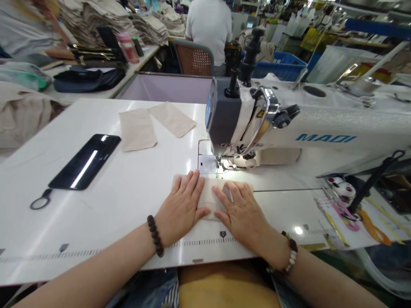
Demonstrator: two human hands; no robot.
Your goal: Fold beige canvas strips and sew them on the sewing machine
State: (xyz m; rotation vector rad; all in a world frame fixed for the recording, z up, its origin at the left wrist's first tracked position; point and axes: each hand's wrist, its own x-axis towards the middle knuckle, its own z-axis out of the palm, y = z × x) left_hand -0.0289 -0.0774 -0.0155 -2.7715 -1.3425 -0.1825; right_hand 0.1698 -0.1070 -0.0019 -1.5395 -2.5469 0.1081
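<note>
A beige fabric piece [208,197] lies flat on the white sewing table, just in front of the needle area. My left hand [181,205] rests on its left part with the fingers stretched out. On the right part lies my right hand [242,211], its fingers spread and slightly bent. Both palms face down, and they cover much of the cloth. Right behind the fabric's far edge is the lit presser foot [221,162] of the sewing machine [276,115].
Two beige fabric pieces [138,129] lie at the back left. A black phone [86,162] with a ring strap sits at the left. Orange-handled scissors [374,229] and small tools lie at the right. A person [210,30] in white sits beyond the table.
</note>
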